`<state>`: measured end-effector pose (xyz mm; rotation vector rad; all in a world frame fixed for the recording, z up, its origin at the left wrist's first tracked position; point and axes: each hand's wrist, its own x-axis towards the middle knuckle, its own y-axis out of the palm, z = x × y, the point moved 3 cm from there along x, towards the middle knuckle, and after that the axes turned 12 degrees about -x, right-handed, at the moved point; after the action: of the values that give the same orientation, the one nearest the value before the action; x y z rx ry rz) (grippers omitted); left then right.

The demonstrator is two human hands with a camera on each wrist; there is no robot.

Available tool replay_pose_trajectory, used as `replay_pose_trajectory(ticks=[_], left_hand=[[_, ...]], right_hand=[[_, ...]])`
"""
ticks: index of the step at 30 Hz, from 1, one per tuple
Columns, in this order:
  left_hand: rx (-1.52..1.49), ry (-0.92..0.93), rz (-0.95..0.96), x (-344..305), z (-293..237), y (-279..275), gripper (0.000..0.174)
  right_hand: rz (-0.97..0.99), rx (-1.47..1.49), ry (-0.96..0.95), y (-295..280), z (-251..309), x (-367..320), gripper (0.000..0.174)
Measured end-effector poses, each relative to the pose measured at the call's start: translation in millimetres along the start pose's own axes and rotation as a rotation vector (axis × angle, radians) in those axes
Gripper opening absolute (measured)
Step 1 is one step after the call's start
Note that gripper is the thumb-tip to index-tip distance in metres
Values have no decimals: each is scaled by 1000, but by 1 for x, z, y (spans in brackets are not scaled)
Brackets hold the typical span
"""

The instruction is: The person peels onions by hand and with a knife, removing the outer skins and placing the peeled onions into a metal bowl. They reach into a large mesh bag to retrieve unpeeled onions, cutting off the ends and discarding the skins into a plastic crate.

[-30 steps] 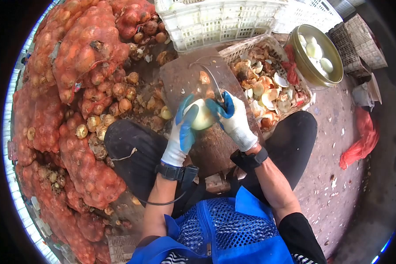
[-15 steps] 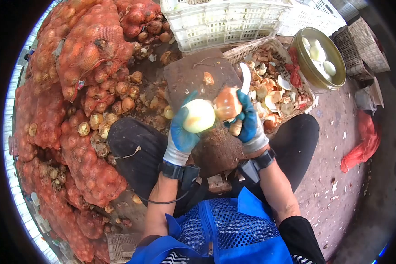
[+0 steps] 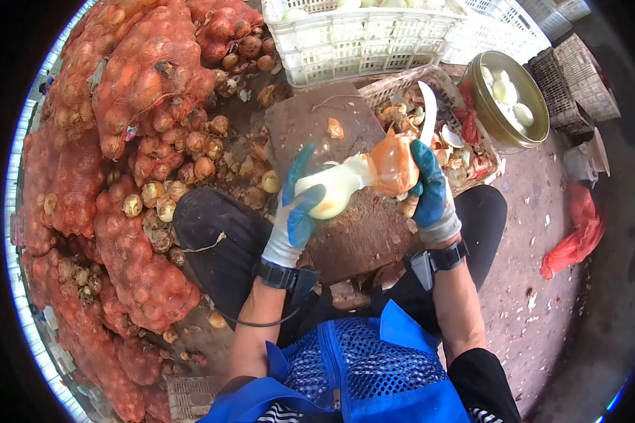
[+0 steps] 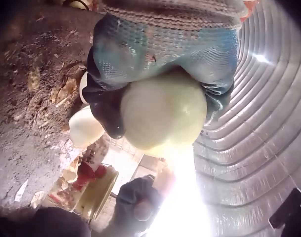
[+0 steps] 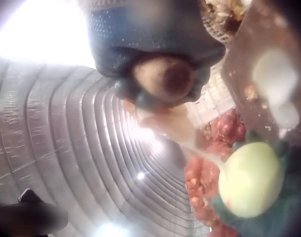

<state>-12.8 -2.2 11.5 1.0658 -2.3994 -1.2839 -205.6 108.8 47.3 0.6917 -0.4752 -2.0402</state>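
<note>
My left hand (image 3: 289, 218), in a white glove with blue coating, holds a peeled pale onion (image 3: 330, 192) from its left side. The left wrist view shows fingers curled around this onion (image 4: 162, 113). My right hand (image 3: 434, 197), gloved alike, grips a knife (image 3: 428, 113) whose curved blade points up and away; its round wooden handle end (image 5: 165, 76) pokes out of the fist in the right wrist view. Brown onion skin (image 3: 394, 163) hangs at the right fingers, joined to the onion by a stretched pale strip. Both hands are over a worn wooden board (image 3: 300, 120).
Red mesh sacks of onions (image 3: 152, 84) pile up at left, with loose onions (image 3: 204, 168) beside them. Beyond the board stand a white crate (image 3: 360, 46), a basket of peelings (image 3: 483, 162) and a round tub (image 3: 481, 106) with peeled onions. Red netting (image 3: 575, 236) lies at right.
The hands, close together at first, have drawn apart, the right one moving rightward with the knife and brown skin. The skin has come away from the onion, and a pale strip now stretches between them.
</note>
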Motion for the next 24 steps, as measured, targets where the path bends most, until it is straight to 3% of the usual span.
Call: replay_pose_trajectory(ticks=[5,6,9,11,15,19,20,24], left_hand=[[259,115,-87,2,-3,-7,78],[274,132,-97,1,-4,-7,76],[353,187,-115,1,-5,-5,73],[460,225,-113,2,-7,-5,73],[241,147,-86,3,1,-8,73],[-23,88,-23,1,6,-8,66],[-81,72,-3,2,7,-7,63],[-331,-40,-37,5,8,-1,57]], right_hand=[[58,-105,-2,-10,-4,-17,22],[140,-159,20,-12,8,-21,22],[-30,-484,-88,-22,6,-27,34],[15,-525,-17,-28,12,-40,32],[192,-611,279,-7,16,-54,28],[242,-582,253,-3,-7,-57,23],[328,-586,313,-7,-12,-57,22],[324,-460,331,13,-18,-61,19]])
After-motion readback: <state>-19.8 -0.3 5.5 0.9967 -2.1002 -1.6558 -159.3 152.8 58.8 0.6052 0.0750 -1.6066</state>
